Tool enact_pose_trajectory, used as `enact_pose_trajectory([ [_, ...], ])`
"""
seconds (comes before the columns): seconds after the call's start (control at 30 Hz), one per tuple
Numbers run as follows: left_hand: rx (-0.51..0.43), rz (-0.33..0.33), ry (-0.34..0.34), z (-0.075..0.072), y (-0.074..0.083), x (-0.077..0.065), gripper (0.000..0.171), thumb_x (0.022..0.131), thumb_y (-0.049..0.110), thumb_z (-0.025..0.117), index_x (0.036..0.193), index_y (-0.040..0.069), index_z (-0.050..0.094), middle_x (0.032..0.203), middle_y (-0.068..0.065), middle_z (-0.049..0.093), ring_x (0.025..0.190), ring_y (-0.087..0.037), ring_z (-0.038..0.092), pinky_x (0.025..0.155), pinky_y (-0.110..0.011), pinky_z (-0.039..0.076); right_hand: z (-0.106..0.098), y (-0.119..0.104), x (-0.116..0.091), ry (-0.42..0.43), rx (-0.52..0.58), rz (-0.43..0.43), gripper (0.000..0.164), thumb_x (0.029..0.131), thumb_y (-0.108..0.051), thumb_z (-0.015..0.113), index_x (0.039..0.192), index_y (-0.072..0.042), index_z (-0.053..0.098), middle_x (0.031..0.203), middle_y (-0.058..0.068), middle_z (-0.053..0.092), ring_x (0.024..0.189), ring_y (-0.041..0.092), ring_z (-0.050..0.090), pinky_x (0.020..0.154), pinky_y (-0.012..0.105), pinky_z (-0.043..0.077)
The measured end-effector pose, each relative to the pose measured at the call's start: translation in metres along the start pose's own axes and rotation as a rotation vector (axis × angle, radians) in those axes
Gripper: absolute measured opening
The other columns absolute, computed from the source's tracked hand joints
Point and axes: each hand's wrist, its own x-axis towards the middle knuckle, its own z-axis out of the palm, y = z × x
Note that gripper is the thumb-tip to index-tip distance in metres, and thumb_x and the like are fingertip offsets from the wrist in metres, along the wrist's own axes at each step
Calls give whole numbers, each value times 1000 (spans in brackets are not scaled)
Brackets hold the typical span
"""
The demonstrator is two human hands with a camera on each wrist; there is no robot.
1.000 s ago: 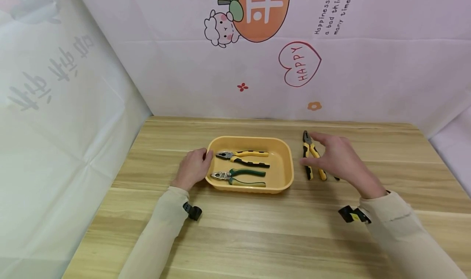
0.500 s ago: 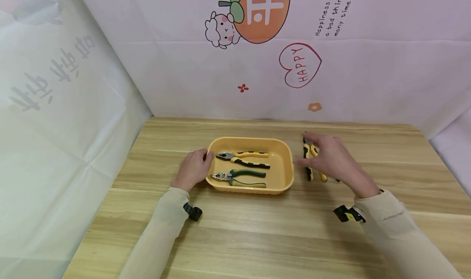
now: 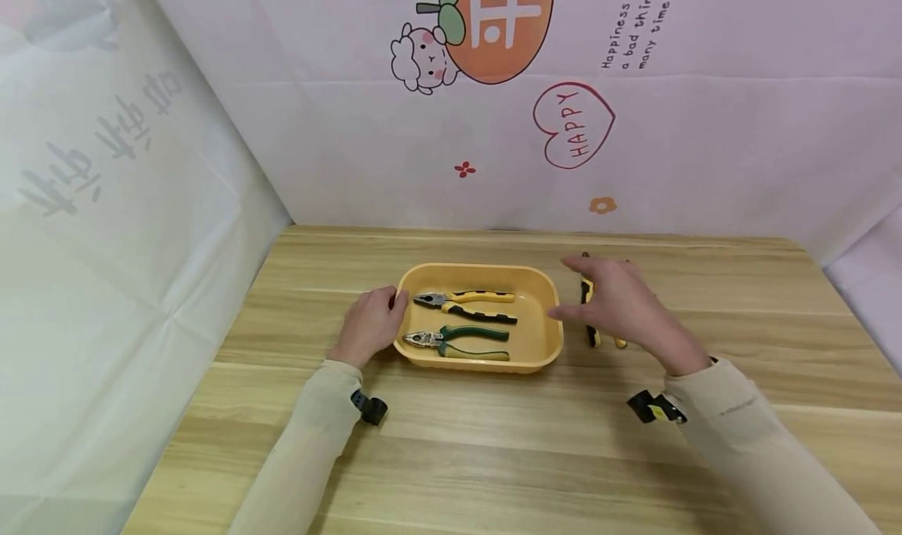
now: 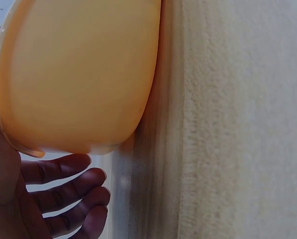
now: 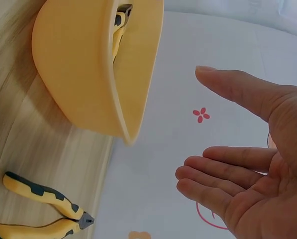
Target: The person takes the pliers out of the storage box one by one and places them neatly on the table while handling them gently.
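Note:
A yellow plastic basin [image 3: 479, 267] stands on the table with two pairs of pliers lying inside. The rear combination pliers [image 3: 481, 312] have yellow-and-black handles, the front combination pliers [image 3: 474, 330] green ones. At the basin's left end my left hand [image 3: 369, 322] holds the rim, its fingers [image 4: 71, 191] outside the wall and the thumb mostly hidden. My right hand [image 3: 622, 304], thumb and fingers spread and holding nothing, hovers by the basin's right end. Under it, other yellow-and-black pliers [image 5: 71, 215] lie on the table, partly covered by the hand in the head view.
The wood-grain table [image 3: 451, 457] reaches back to a white printed cloth [image 3: 352, 143] hanging behind it. Another cloth hangs along the left side. Small dark tips show beyond the right hand, their rest hidden.
My right hand has shifted left from over the loose pliers toward the basin's right rim, without carrying anything. The left hand and the basin have stayed put.

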Motion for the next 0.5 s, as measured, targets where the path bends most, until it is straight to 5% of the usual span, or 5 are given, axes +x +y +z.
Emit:
enact_pose_trajectory([
  [0.2, 4, 2, 3, 0, -1, 1, 43, 110, 36, 41, 76, 11, 53, 66, -6, 51, 57, -21, 49, 54, -33, 38, 3, -5, 3, -19, -8, -26, 80, 80, -32, 88, 143, 3, 53, 131, 26, 62, 115, 44, 61, 91, 58, 49],
  [0.5, 8, 5, 8, 1, -1, 1, 44, 109, 37, 41, 75, 12, 53, 66, -6, 51, 58, -20, 49, 53, -33, 39, 5, -14, 13, -112, 17, -42, 79, 82, -31, 87, 144, 2, 52, 144, 22, 54, 129, 45, 52, 100, 58, 46],
])
